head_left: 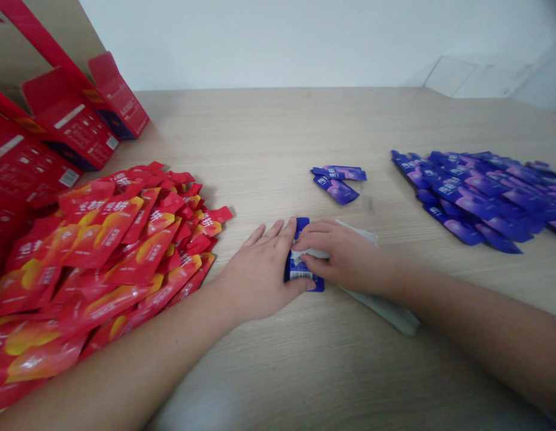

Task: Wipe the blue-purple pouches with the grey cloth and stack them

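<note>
A blue packet (pixel 300 275) with a barcode lies on the table in front of me. My left hand (pixel 265 272) rests flat along its left side, fingers stretched out and the thumb over its lower edge. On the packet, my right hand (pixel 334 250) pinches a bunched part of a white cloth (pixel 385 311), perhaps a wipe. The rest of that cloth trails under my right wrist onto the table. The hands cover much of the packet, so its middle is hidden.
Red sachets (pixel 125 239) form a large heap on the left, near red cartons (pixel 75 126) with raised flaps. A few purple-blue sachets (pixel 336 181) lie beyond my hands. A larger purple-blue pile (pixel 479 191) spreads on the right of the wooden table (pixel 269 131).
</note>
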